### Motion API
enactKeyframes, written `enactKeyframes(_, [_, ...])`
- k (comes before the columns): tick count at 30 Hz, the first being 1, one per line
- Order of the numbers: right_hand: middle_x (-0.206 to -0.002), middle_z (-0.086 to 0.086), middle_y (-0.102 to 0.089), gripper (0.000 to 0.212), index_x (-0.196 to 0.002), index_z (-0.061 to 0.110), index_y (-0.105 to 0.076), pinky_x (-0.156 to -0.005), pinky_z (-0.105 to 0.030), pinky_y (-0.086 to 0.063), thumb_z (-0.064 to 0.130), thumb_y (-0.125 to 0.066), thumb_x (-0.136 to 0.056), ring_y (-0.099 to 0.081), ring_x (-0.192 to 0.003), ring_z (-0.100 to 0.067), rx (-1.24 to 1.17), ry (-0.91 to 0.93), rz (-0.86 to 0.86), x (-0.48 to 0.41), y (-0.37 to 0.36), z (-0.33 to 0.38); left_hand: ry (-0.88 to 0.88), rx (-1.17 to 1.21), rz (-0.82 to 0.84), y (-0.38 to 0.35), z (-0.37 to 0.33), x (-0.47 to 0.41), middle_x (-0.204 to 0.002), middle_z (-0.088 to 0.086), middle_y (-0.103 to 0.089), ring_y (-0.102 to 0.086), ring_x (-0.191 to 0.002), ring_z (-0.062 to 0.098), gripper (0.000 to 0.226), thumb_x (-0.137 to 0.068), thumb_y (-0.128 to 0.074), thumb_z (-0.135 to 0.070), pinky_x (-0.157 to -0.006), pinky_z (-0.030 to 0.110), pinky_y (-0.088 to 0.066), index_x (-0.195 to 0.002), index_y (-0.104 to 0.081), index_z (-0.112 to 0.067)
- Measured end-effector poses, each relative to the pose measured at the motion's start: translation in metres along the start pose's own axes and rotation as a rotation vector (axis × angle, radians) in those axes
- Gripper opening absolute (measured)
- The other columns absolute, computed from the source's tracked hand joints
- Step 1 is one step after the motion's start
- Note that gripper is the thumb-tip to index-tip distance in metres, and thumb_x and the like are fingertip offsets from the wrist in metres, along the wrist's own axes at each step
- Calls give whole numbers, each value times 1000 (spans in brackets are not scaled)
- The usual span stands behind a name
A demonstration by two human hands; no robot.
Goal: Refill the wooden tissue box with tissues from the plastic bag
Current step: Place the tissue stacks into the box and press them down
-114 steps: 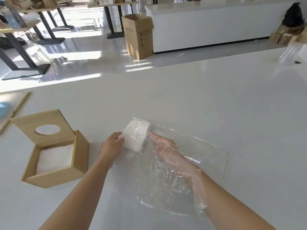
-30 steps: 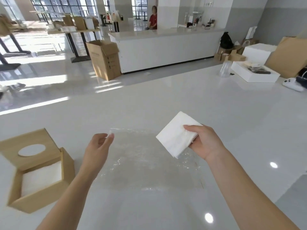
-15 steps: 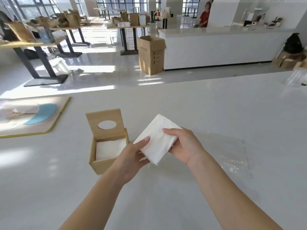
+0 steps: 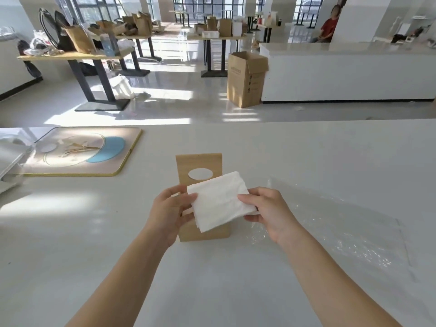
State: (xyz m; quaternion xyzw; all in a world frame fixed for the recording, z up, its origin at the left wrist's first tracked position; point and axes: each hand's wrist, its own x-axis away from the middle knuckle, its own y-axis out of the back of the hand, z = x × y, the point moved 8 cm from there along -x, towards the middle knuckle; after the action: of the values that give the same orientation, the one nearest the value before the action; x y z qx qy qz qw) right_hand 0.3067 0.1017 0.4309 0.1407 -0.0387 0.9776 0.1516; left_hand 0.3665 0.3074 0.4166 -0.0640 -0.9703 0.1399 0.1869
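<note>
Two bare forearms reach forward over the white worktop, and between them a stack of white tissues is held just above the wooden tissue box. The left hand grips the stack's left edge, thumb on top and fingers curled beneath; the right hand pinches the right edge the same way, thumb over the top. The stack is tilted, its near corner hanging low in front of the box's front wall. Because the tissues cover the opening, the inside of the box cannot be seen. The box's hinged lid stands upright at the back, showing its oval slot. To the right of the box, the clear plastic bag lies flat and crinkled on the worktop, touching neither hand. Farther back on the left rests a decorated board with a yellow rim and a blue shape on it. Beyond the worktop's far edge, an open cardboard box stands on the shiny floor beside a long white counter, with cluttered tables in the sunlit room behind.
</note>
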Motion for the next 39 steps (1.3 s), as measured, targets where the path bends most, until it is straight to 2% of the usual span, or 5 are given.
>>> enactKeyframes(4, [-69, 0, -66, 10, -77, 4, -69, -61, -26, -44, 14, -67, -80, -58, -65, -15, 128, 45, -32, -7, -10, 0, -47, -31, -35, 15, -17, -12, -100, 13, -65, -65, -83, 24, 36, -77, -66, 5, -63, 35, -54, -109, -57, -9])
enactKeyframes(12, [-78, -12, -71, 9, -71, 9, -66, -62, -28, -44, 16, -69, -76, -60, -68, -20, 320, 105, -143, -25, -27, 0, -153, -242, -137, 29, -34, -38, -82, 5, -66, -64, -73, 14, 19, -76, -69, 6, -44, 24, -53, -83, -59, -9])
enactKeyframes(26, [-79, -24, -66, 26, -86, -10, -62, -70, -44, -52, 16, -66, -79, -52, -66, -22, 493, 96, -143, -44, -34, -13, -202, -612, -220, 33, -20, -54, -94, 9, -67, -64, -90, 29, 20, -79, -69, -6, -79, 51, -56, -96, -59, -9])
enactKeyframes(33, [-71, -26, -49, 29, -82, -13, -56, -59, -29, -31, 15, -62, -78, -38, -65, -17, 653, 94, -113, -47, -39, -18, -272, -821, -277, 29, -23, -51, -91, -1, -65, -64, -87, 24, 19, -81, -69, -13, -80, 46, -54, -98, -63, -14])
enactKeyframes(39, [-59, -8, -42, 26, -57, 12, -39, -53, -30, -28, 13, -57, -76, -36, -57, -23, 841, 121, -90, -49, -44, -14, -315, -928, -306, 28, -23, -50, -89, -5, -63, -61, -80, 20, 18, -82, -68, -18, -69, 29, -43, -99, -64, -15])
